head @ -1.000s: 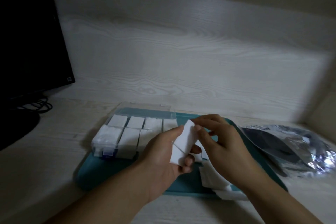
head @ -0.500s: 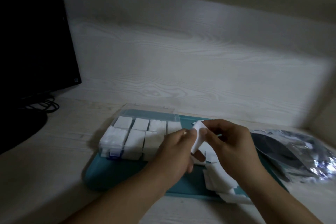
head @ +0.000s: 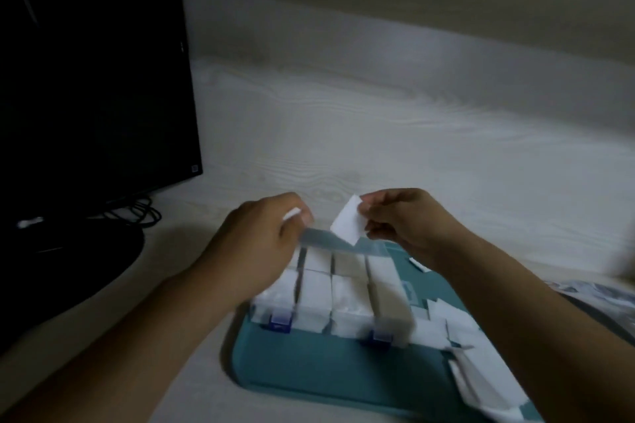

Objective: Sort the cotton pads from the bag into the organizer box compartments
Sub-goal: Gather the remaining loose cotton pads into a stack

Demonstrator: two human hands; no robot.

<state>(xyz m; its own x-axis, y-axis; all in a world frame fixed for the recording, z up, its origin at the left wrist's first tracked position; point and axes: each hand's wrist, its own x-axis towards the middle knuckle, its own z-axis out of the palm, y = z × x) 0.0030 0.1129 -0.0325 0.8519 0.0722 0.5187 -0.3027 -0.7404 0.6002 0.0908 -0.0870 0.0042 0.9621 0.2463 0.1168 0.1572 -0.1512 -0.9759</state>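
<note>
Step in hand: placing pads into the organizer box [head: 343, 295], centre of frame, on the teal tray [head: 309, 364].

My right hand [head: 405, 223] pinches one cotton pad [head: 348, 224] by its upper corner between thumb and fingertips; the pad hangs above the far edge of the box, touching nothing below. My left hand [head: 254, 244], just left of it, has curled fingers closed on a second pad [head: 291, 215], of which only a thin white edge shows.

Box: clear rigid plastic, two rows of compartments, blue latches on the near wall. All visible compartments look packed with white stacks; I cannot tell which has room.

Pads: thin, flat, rectangular, soft matte cotton. Loose pads [head: 481, 371] lie heaped at lower right on the tray. The crinkled foil bag [head: 591, 292] sits at the right edge on the tabletop.

Next, I judge: lower a pad edge-first into a compartment with slack, keeping it flat.
</note>
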